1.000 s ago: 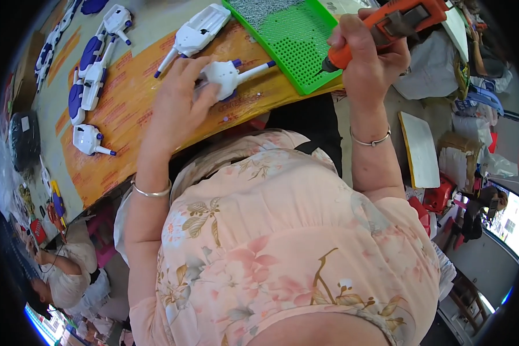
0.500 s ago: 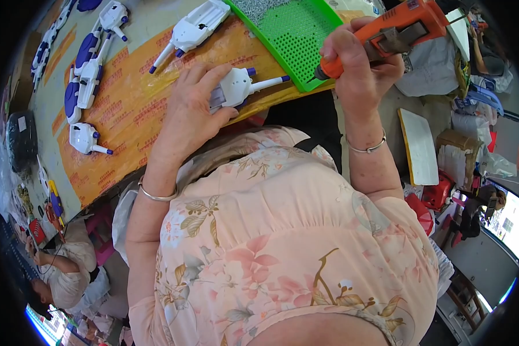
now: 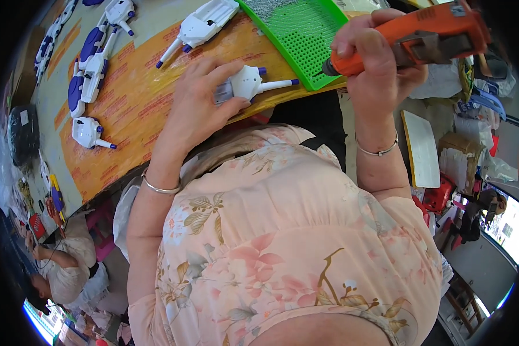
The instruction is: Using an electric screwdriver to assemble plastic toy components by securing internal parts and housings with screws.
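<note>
My left hand (image 3: 205, 101) is closed over a white plastic housing (image 3: 247, 83) with purple ends, pinning it on the table near its front edge. The housing's thin white spout points right; its left part is hidden under my fingers. In my right hand (image 3: 380, 66) is an orange electric screwdriver (image 3: 424, 37), held nearly level with its tip pointing left. That tip is over the near right part of a green perforated tray (image 3: 310, 82), apart from the housing. Small grey screws (image 3: 265, 8) lie heaped at the tray's far end.
Another white housing (image 3: 199, 26) lies beyond my left hand. Several white and purple units (image 3: 92, 81) form a row at the left, with a small one (image 3: 88, 132) nearest me. A co-worker (image 3: 69, 262) sits at lower left. A white board (image 3: 420, 149) and boxes stand at right.
My right hand has shifted a little right and nearer with the electric screwdriver, whose tip is now over the tray's near right part. My left hand keeps its hold on the housing.
</note>
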`<state>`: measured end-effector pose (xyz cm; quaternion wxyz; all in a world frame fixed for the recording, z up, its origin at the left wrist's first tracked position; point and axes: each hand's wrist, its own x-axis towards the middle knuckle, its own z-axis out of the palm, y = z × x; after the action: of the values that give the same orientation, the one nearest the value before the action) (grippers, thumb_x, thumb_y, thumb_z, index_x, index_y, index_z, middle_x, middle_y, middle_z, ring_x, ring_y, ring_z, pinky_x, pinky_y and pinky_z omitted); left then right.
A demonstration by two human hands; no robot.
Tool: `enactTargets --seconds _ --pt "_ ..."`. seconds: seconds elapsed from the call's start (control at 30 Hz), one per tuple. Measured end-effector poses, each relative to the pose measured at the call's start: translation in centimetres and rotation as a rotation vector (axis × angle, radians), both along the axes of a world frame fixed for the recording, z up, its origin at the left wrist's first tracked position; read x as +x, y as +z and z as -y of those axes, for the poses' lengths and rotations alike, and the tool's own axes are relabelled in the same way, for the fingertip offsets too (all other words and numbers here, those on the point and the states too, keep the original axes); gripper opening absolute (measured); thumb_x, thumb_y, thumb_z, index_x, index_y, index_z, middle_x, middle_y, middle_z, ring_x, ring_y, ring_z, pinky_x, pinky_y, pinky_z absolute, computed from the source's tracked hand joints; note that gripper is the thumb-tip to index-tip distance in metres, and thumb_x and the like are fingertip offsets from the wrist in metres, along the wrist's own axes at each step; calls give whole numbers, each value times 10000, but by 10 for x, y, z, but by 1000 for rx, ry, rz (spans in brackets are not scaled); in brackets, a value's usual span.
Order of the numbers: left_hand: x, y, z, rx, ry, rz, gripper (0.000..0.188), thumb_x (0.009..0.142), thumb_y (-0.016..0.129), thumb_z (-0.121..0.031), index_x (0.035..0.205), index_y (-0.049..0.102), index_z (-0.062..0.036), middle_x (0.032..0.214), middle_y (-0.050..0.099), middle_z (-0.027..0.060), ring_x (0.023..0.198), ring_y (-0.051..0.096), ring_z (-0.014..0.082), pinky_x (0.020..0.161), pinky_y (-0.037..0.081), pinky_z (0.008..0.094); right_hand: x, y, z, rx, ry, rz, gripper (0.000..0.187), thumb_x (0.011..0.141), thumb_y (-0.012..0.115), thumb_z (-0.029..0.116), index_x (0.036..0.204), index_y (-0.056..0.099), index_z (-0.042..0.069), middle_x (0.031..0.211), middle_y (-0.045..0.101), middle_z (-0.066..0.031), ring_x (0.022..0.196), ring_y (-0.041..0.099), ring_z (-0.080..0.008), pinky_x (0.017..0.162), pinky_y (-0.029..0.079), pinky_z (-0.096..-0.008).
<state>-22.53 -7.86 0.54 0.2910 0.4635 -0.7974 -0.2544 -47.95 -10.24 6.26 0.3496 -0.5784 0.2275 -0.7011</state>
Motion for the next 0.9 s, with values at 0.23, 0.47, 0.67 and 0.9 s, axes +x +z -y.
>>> enactTargets --seconds 0.23,0.47,0.67,0.9 --pt "-1 1 2 -6 -11 0 523 721 860 -172 1210 698 -81 1094 632 109 1085 582 333 944 478 434 54 9 -16 309 -268 -271 578 837 845 198 1236 456 45 953 582 -4 827 544 -75 782 441 -247" --pt "-4 1 0 -11 -11 -18 537 720 864 -167 1223 695 -82 1076 619 103 1069 579 329 923 480 435 51 -13 11 143 137 -188 221 901 676 -11 1100 585 -39 790 645 -99 677 626 -175 635 536 -329" --pt "-3 -3 0 -12 -20 -41 545 719 864 -162 1228 691 -81 1079 616 105 1065 576 333 927 476 437 76 9 -14 283 -70 -69 564 789 870 79 1211 505 -3 881 636 -27 750 586 -72 703 481 -236" --pt "-2 -6 0 -26 -8 -46 547 717 861 -164 1230 690 -82 1086 615 105 1069 579 334 931 471 441 75 -14 0 199 84 -120 388 787 827 -33 1083 578 -4 825 645 -18 728 618 -89 694 505 -248"
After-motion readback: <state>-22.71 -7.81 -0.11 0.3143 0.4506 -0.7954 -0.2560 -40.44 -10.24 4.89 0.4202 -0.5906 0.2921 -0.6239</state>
